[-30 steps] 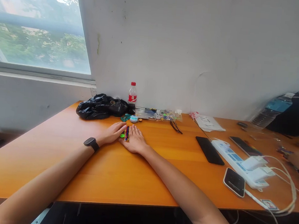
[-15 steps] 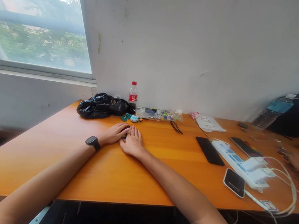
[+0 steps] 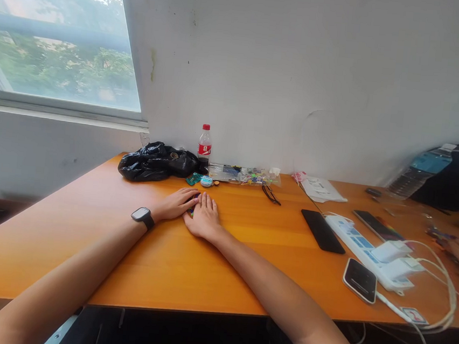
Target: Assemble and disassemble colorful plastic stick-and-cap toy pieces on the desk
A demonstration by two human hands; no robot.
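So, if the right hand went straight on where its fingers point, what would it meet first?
Probably the round blue-white container, ahead of the right hand, though depth is uncertain.

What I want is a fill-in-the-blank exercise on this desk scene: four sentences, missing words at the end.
1. Small coloured pieces show in the gap ____ the left hand and the right hand.
2. The watch is worn on the person's ____ wrist.
3. The upright bottle has a ____ cap.
4. The crumpled plastic bag beside that bottle is ____ in colour.

Missing words: between; left; red; black.
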